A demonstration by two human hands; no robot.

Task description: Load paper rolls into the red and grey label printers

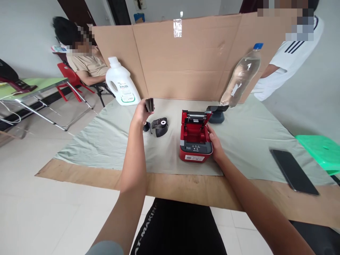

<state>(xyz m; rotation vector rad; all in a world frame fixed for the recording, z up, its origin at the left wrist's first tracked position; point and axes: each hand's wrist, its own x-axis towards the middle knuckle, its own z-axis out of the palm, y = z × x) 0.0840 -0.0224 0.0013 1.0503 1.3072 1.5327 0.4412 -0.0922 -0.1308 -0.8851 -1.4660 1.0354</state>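
Note:
A small red and black label printer (196, 156) stands on the cloth with its lid raised, so its red inner compartment shows. My right hand (216, 143) grips the printer's right side, the fingers partly hidden behind it. Farther left, my left hand (140, 112) is raised above the cloth and closed around a small dark brown, ridged piece (149, 105) whose kind I cannot make out. Below and right of that hand lies a black roll with a white core (160, 126). Another small dark round item (146, 126) sits beside it, partly hidden.
A white detergent bottle (122, 83) and a clear blue-capped bottle (243, 76) stand before a cardboard screen (186, 63). Behind the printer is a dark object (217, 117). A phone (293, 171) lies at right, near a green stool (321, 148). Two people are beyond the table.

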